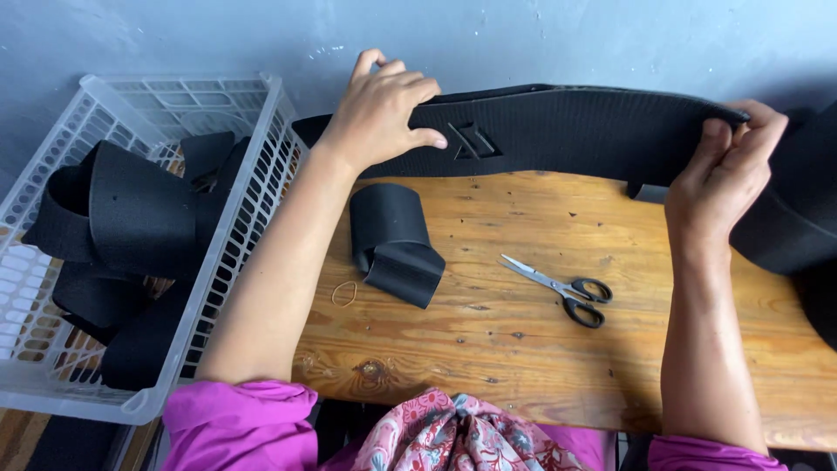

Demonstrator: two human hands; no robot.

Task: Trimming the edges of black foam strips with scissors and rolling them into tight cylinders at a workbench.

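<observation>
Head view: hands are holding a wide black band (567, 131) stretched across the upper middle of the frame, above the wooden table (523, 349). Left hand (379, 109) is gripping its upper left part; right hand (728, 166) is pinching its right end. Hands are sitting well apart. Folded band piece (397, 240), rubber ring (344, 294) and scissors (562, 290) are lying mid-table. White basket (253, 201) at left is holding more black bands.

We see a wide black ribbed band (567, 131) stretched level above the wooden table's far edge. Our two hands grip it, one at each end.
</observation>
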